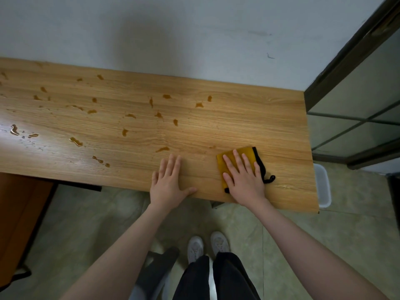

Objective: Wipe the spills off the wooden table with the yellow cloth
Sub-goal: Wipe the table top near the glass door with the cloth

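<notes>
A folded yellow cloth (246,153) with a black edge and loop lies flat near the front right of the wooden table (249,126). My right hand (243,177) presses down on the cloth with straight, spread fingers. To its left, my left hand (170,180) rests flat on the bare wood near the front edge. Several small brown spills (159,115) dot the middle and left of the tabletop; the nearest one (162,149) is just beyond my left fingertips. Wet drops shine at the far left (14,129).
The table stands against a white wall (173,40). A dark-framed glass door (357,105) rises at the right, with a white bin (322,185) below the table's right end. A brown cabinet (19,213) sits under the left side. My white shoes (207,245) stand on the tiled floor.
</notes>
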